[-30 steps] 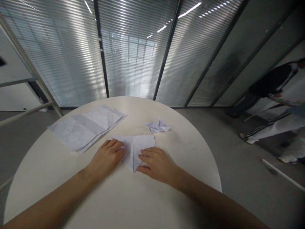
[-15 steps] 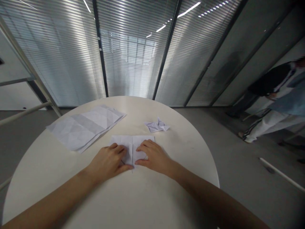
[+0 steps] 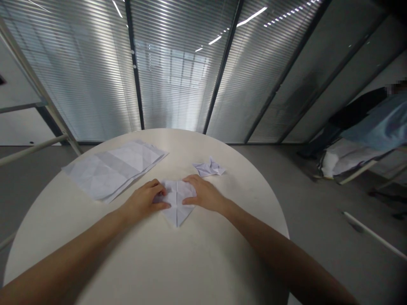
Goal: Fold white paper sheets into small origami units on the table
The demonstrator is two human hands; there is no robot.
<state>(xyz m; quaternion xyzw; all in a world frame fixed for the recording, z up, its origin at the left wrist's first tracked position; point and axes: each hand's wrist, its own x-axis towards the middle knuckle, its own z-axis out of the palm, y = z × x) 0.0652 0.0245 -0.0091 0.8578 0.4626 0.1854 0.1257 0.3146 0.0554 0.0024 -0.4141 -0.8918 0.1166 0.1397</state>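
Here's the folded paper (image 3: 177, 215) on the near-middle of the white table (image 3: 168, 267), its point towards the wearer, now uncovered: both hands have slid up since half a second ago! Left hand (image 3: 149, 199) and right hand (image 3: 207, 194) flank it, thumbs and fingers on its sides; whether either pinches, I can't tell. Just past the right hand, crowding it, a small folded piece (image 3: 208, 167); farther left, creased sheets (image 3: 117, 167). Beyond, slatted blinds (image 3: 174, 93).

On the worktop (image 3: 178, 267), I see sheets (image 3: 114, 169) behind and left of the paper (image 3: 177, 216), a paper figure (image 3: 208, 168) behind right.
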